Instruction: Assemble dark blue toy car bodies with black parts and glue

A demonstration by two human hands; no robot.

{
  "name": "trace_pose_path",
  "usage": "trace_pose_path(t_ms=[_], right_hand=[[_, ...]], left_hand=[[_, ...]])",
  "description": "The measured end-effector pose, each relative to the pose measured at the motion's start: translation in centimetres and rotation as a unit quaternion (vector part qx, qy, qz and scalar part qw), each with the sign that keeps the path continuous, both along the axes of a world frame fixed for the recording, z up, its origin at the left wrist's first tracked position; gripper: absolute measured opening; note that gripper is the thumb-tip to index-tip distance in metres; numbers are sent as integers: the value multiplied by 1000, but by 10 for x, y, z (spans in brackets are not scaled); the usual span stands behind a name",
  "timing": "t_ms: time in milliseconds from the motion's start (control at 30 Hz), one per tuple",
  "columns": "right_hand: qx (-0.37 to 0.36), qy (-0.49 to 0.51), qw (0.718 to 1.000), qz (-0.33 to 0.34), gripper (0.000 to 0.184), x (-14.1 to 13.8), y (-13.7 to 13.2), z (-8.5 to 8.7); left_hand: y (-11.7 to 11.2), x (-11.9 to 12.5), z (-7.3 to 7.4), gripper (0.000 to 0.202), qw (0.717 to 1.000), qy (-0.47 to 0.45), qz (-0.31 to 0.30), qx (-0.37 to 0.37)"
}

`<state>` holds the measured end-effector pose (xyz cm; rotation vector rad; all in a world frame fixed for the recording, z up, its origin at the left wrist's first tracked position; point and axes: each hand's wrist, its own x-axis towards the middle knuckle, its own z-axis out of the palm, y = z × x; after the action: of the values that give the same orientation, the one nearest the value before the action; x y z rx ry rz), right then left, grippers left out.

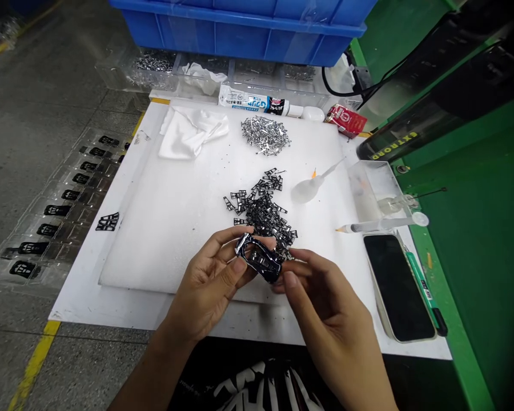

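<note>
A glossy black part shaped like a model car body (260,260) is held over the near edge of the white foam pad (171,228). My left hand (214,279) pinches its left end between thumb and fingers. At the other end, my right hand (325,308) has its thumb and fingertips closed on the part's lower right tip. Just beyond the hands lies a heap of small black frame-like pieces (263,208), partly hidden by my fingers. Farther back is a pile of small shiny metal pieces (265,135).
A white cloth (192,131), a dropper bottle (307,190) and a syringe (381,224) lie around the pad. At right are a phone (399,288) and a green pen (424,288). A glue tube (257,103) and blue bin (244,28) are behind; a clear tray (75,228) is left.
</note>
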<state>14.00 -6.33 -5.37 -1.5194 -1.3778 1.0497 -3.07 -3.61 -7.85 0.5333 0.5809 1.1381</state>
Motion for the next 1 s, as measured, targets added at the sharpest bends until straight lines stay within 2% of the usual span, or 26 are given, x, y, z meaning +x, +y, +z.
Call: trace_pose_path(t_ms=[100, 200, 233, 300, 367, 400, 433, 500, 700, 933, 1000], right_hand=[[-16, 62, 998, 27, 21, 0, 6, 2], [28, -23, 999, -5, 17, 2, 6, 0], [57, -66, 996, -14, 18, 3, 6, -1], [129, -143, 981, -13, 21, 4, 4, -3], [203, -200, 958, -2, 28, 4, 3, -5], [236, -217, 947, 4, 31, 3, 4, -6], [262, -226, 938, 10, 34, 2, 4, -7], [294, -219, 930, 23, 38, 2, 6, -8], [337, -177, 923, 65, 38, 9, 10, -21], [421, -187, 886, 48, 45, 19, 6, -41], [439, -188, 878, 42, 41, 24, 4, -49]], left_hand=[[-5, 2, 6, 27, 997, 67, -2, 38], [-12, 4, 12, 33, 971, 218, 11, 96], [-14, 5, 13, 39, 949, 287, 22, 127], [-17, 8, 11, 53, 884, 416, 64, 202], [-16, 12, 7, 60, 823, 488, 119, 265], [-16, 14, 4, 61, 807, 498, 143, 283], [-15, 16, 1, 60, 803, 495, 156, 292], [-14, 19, -4, 56, 815, 470, 170, 293], [-19, 21, -14, 56, 848, 389, 202, 298], [-25, 21, -22, 72, 834, 396, 200, 329], [-25, 20, -22, 74, 832, 400, 192, 334]])
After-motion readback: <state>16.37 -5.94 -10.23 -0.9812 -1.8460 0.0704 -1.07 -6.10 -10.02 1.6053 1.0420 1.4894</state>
